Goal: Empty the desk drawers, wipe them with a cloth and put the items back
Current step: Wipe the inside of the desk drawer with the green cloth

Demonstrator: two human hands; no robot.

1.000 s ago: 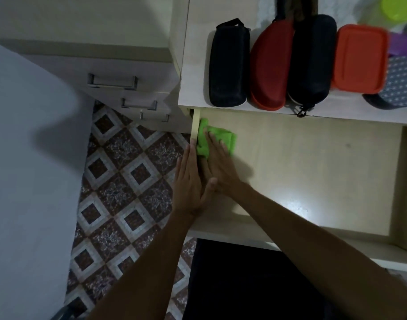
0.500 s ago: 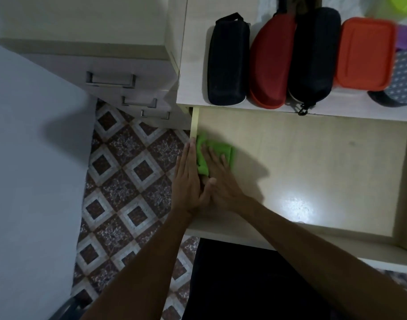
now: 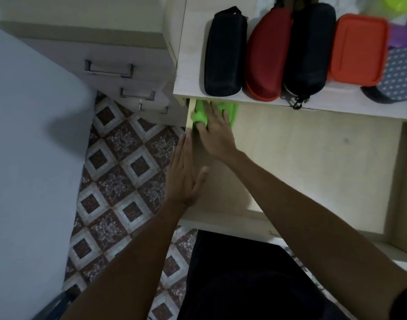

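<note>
Your right hand (image 3: pixel 215 132) presses the cloth (image 3: pixel 230 110) flat-fingered into the emptied drawer's (image 3: pixel 313 162) far left corner, while your left hand (image 3: pixel 185 174), open, braces its side wall to steady it; the items wait on the bench (image 3: pixel 191 65).

The right hand (image 3: pixel 215 132) has pushed the green cloth (image 3: pixel 230 110) up into the drawer's (image 3: pixel 313 162) far left corner, away from the left hand (image 3: pixel 185 174).

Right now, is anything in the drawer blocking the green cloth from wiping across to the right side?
Nothing visible does. The right hand presses the green cloth into the back left corner of the pale wooden drawer, and the drawer floor to its right shows bare.
</note>
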